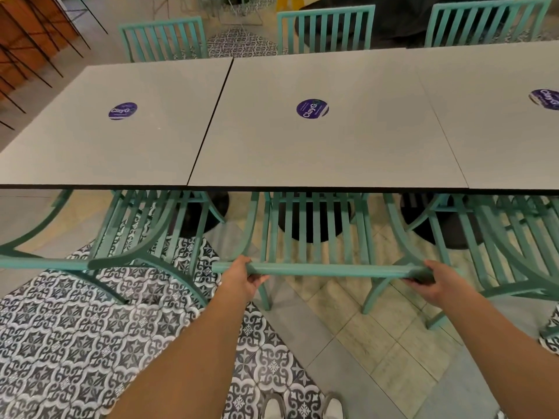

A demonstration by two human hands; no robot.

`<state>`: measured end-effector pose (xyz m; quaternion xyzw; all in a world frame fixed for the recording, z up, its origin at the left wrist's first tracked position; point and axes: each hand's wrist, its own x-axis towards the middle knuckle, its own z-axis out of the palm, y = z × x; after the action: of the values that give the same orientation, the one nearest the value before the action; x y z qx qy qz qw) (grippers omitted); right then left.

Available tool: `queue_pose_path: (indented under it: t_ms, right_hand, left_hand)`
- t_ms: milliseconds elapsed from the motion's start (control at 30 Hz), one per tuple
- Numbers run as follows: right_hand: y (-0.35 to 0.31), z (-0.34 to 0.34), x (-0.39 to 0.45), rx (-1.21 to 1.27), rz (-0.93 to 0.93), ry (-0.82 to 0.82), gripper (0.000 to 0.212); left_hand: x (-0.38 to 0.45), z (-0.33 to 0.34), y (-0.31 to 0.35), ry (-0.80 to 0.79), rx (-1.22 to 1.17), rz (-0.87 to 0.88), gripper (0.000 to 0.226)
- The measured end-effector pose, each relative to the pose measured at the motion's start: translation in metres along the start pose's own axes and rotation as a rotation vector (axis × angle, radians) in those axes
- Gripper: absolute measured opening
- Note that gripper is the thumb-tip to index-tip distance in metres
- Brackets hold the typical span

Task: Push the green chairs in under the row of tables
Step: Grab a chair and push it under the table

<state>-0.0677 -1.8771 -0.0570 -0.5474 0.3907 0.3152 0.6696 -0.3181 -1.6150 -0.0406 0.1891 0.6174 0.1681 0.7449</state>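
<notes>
A row of grey square tables [317, 152] runs across the view, each with a round purple sticker. In front of me stands a green slatted chair [317, 237], its seat partly under the middle table. My left hand [242, 279] grips the left end of its top rail [332, 270], fingers curled under. My right hand [435, 282] grips the right end of that rail. Another green chair [130, 231] stands to the left and one more green chair [514, 237] to the right, both partly under the tables.
Three green chairs [323, 28] stand along the tables' far side. Black round table bases [314, 219] sit beneath. The floor has patterned tiles [75, 328] on the left and beige tiles on the right. My white shoes [302, 406] show at the bottom edge.
</notes>
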Motion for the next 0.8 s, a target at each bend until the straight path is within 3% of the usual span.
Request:
queue_pose_path:
  t_ms: [500, 667, 733, 800]
  right_hand:
    - [-0.001, -0.002, 0.005, 0.011, 0.0, -0.012, 0.048]
    - [0.007, -0.022, -0.003, -0.096, -0.06, -0.1, 0.025]
    - [0.01, -0.039, -0.009, -0.129, -0.096, -0.121, 0.035]
    - [0.012, -0.055, -0.017, -0.095, -0.126, -0.148, 0.061]
  left_hand:
    - [0.003, -0.003, -0.001, -0.019, 0.005, -0.007, 0.034]
    - [-0.004, -0.018, -0.005, -0.066, 0.141, 0.047, 0.027]
    - [-0.007, -0.027, -0.005, -0.081, 0.201, 0.083, 0.031]
    - [-0.011, -0.033, -0.005, -0.06, 0.235, 0.119, 0.032]
